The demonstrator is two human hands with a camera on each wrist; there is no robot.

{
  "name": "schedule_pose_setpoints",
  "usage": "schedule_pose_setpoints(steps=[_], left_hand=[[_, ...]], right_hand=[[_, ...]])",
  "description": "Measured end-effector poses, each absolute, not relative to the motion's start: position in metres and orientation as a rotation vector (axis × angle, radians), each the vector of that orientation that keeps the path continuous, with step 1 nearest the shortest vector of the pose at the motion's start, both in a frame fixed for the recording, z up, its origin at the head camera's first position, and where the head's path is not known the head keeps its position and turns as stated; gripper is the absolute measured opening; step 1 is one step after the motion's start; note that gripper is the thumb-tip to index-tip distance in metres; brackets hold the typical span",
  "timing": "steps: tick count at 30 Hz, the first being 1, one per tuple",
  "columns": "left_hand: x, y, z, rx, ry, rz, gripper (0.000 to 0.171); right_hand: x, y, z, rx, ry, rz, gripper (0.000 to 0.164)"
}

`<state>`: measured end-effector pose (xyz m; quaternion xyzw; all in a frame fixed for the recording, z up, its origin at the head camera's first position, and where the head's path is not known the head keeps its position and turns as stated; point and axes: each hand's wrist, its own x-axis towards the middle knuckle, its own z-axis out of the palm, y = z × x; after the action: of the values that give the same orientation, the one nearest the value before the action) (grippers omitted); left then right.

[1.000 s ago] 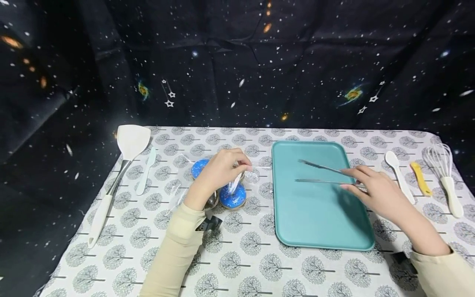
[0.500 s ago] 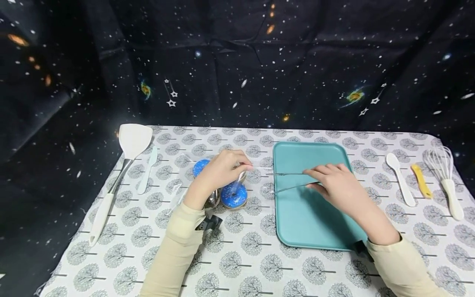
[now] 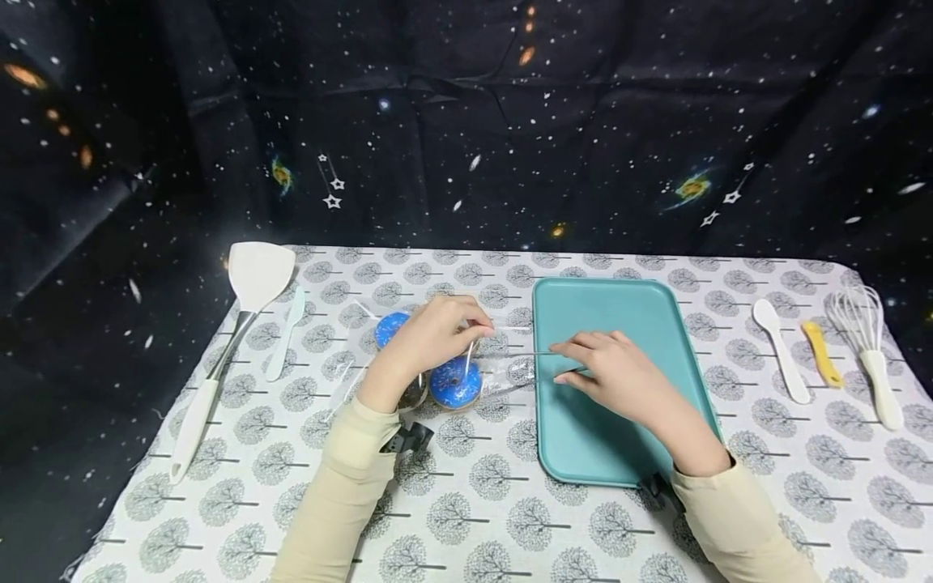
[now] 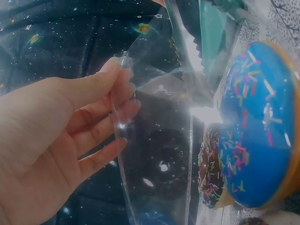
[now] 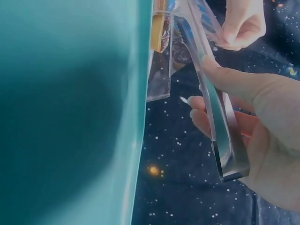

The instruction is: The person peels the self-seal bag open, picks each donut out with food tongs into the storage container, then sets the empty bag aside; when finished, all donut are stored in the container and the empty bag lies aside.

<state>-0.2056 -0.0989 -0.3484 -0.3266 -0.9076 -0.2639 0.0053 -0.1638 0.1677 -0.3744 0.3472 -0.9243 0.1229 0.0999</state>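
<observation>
A clear plastic bag [image 4: 154,108] lies on the cloth with several doughnuts, among them a front blue-iced doughnut [image 3: 455,383] and a chocolate-coloured doughnut [image 4: 209,173] with sprinkles. My left hand [image 3: 437,336] is above the bag and pinches its edge between thumb and fingertips, lifting the film. My right hand [image 3: 612,376], over the teal tray [image 3: 612,300], grips metal tongs [image 5: 222,122] pointing left. Their arms are spread, and the serrated tips reach the raised film close to the front blue doughnut. Whether both tips are inside the bag I cannot tell.
To the left lie a white spatula [image 3: 258,275] and a pale plastic knife [image 3: 286,334]. Right of the tray are a white spoon [image 3: 781,348], a yellow utensil [image 3: 822,354] and a whisk [image 3: 867,348]. A dark starry curtain [image 3: 466,146] hangs behind the table.
My right hand has carried the tongs leftward across the tray to the bag, bringing their tips near the front blue doughnut. The left hand keeps its pinch on the bag in the same place.
</observation>
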Motion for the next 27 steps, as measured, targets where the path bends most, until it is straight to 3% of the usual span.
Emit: schedule_pose_setpoints(steps=[27], left_hand=[[-0.204, -0.100, -0.347, -1.015, -2.867, -0.750, 0.018]], right_hand=[[-0.160, 0.159, -0.375, 1.082, -2.751, 0.359, 0.038]])
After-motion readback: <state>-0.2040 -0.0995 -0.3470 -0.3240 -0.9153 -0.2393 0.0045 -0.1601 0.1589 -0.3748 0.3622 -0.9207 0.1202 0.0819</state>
